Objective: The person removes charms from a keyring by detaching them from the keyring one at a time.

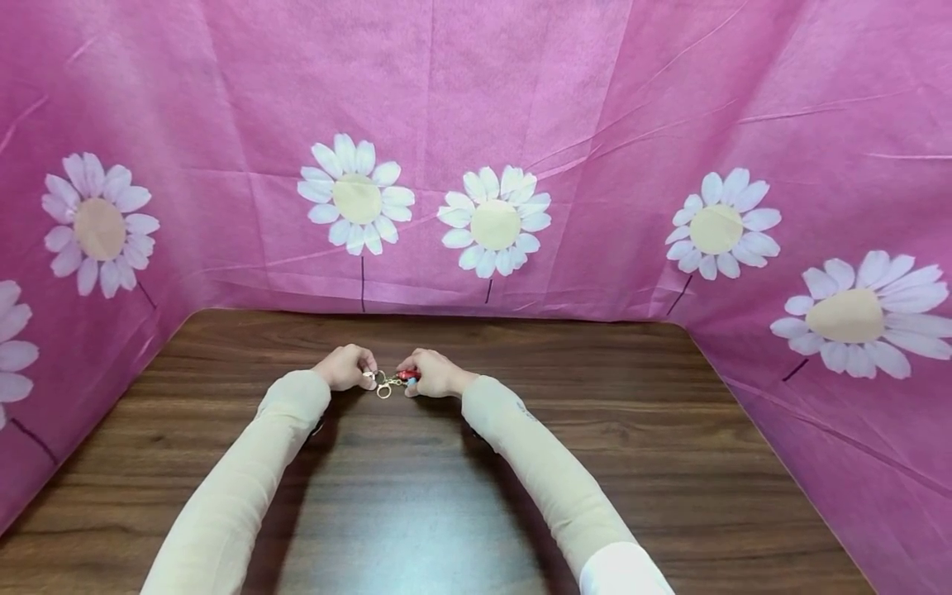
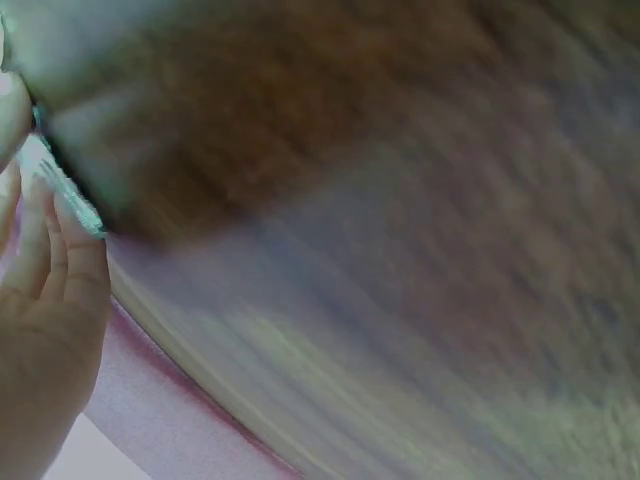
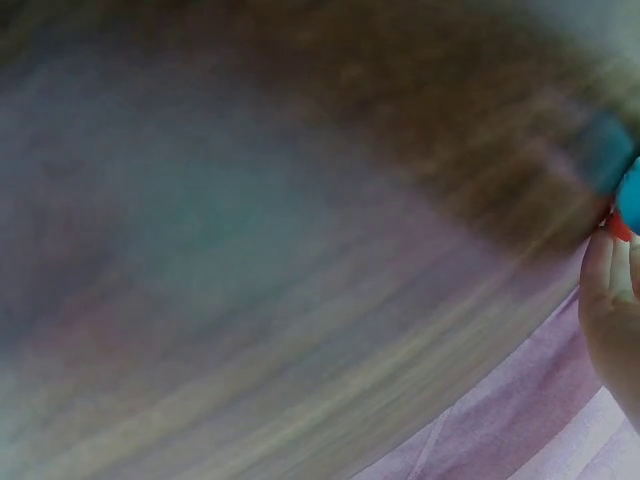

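Near the far side of the table, both hands are close together around a keychain with a gold ring [image 1: 383, 392]. The left hand [image 1: 348, 368] pinches a small, flat, pale piece [image 2: 70, 195] between thumb and fingers; its kind cannot be told. The right hand [image 1: 437, 373] holds the keychain's red charm [image 1: 407, 374] and blue charm [image 1: 412, 382]. Gold chain links run from these charms toward the ring, which hangs between the hands. In the right wrist view, a rounded blue part [image 3: 630, 195] shows at the fingertips, with the red part partly hidden beneath it.
The brown wood-grain table [image 1: 416, 496] reaches back to a pink cloth [image 1: 476, 83] printed with white daisies. That cloth also lines the left and right sides. Both forearms, in pale sleeves [image 1: 230, 487], stretch across the table from the near edge.
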The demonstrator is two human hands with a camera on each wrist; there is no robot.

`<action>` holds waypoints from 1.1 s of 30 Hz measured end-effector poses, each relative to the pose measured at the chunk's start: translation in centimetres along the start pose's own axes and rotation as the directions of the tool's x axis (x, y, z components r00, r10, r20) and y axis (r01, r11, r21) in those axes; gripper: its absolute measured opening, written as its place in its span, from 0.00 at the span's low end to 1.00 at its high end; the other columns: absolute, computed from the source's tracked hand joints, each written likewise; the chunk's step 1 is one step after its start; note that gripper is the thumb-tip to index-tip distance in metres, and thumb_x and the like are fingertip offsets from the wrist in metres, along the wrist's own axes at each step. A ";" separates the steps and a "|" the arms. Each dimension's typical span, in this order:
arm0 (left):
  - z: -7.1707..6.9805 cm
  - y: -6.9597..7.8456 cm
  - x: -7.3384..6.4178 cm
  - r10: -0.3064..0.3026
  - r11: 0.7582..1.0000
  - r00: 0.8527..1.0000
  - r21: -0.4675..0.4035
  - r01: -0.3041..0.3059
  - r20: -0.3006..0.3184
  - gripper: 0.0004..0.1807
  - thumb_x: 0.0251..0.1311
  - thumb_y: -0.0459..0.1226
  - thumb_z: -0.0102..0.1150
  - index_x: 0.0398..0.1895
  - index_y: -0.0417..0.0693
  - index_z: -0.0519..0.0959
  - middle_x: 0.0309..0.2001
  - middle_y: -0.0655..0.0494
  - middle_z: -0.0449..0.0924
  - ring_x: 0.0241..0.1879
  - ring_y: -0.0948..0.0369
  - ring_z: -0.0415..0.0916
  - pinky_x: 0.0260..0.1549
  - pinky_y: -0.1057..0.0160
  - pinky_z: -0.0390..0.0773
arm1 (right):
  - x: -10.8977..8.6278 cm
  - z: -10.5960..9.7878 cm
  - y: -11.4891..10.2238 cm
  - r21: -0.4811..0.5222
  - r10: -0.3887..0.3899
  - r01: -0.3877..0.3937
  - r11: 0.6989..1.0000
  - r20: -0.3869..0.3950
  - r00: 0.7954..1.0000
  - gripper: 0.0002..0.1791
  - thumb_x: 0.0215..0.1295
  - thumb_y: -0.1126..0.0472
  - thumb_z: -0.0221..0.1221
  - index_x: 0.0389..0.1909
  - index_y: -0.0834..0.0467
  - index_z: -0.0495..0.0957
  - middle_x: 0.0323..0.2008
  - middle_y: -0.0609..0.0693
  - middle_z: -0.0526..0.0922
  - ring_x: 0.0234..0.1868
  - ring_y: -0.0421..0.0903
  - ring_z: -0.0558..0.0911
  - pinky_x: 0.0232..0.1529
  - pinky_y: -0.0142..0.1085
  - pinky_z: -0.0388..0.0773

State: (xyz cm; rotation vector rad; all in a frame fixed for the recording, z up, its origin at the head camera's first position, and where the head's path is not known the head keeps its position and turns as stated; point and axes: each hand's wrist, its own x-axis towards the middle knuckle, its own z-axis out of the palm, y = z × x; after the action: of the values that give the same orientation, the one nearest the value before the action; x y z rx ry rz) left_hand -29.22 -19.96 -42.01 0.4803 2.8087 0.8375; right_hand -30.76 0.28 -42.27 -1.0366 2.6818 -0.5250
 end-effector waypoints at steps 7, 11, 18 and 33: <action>0.0 0.3 -0.2 0.021 1.000 1.000 -0.008 -0.021 0.018 0.07 0.41 0.31 0.66 0.25 0.42 0.79 0.24 0.56 0.80 0.27 0.66 0.70 0.33 0.66 0.68 | -0.1 0.0 -0.1 -0.042 0.013 -0.012 0.999 0.018 1.000 0.21 0.52 0.58 0.65 0.49 0.53 0.79 0.41 0.47 0.76 0.43 0.42 0.75 0.46 0.31 0.71; -0.1 0.2 -0.3 0.045 0.999 0.999 -0.018 -0.045 0.023 0.04 0.44 0.31 0.65 0.26 0.41 0.81 0.25 0.55 0.81 0.26 0.66 0.70 0.31 0.67 0.69 | -0.1 0.0 -0.2 -0.008 0.034 -0.033 0.999 0.016 0.999 0.18 0.51 0.58 0.66 0.45 0.54 0.79 0.36 0.45 0.78 0.36 0.39 0.76 0.42 0.29 0.71; -0.2 0.0 -0.4 0.032 0.997 0.999 -0.075 -0.029 0.038 0.04 0.52 0.33 0.61 0.28 0.39 0.81 0.22 0.55 0.80 0.21 0.67 0.69 0.25 0.68 0.70 | -0.3 -0.2 -0.1 0.109 0.058 -0.060 0.992 0.025 0.998 0.16 0.49 0.60 0.67 0.40 0.56 0.76 0.26 0.41 0.79 0.17 0.34 0.76 0.31 0.24 0.71; 0.4 -0.2 0.0 0.032 0.938 0.999 -0.344 -0.035 -0.015 0.10 0.52 0.30 0.61 0.35 0.31 0.79 0.31 0.45 0.83 0.24 0.69 0.71 0.26 0.71 0.73 | -0.8 -1.0 1.1 0.546 0.124 -0.148 0.825 0.081 0.989 0.18 0.48 0.68 0.66 0.42 0.62 0.77 0.33 0.51 0.81 0.20 0.38 0.76 0.24 0.30 0.78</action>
State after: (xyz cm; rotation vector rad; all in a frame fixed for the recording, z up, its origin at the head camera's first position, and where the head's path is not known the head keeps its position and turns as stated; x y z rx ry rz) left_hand -29.14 -19.95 -42.41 0.4674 2.5852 1.3080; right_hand -31.17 1.78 -41.73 -0.6692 2.3084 -1.1446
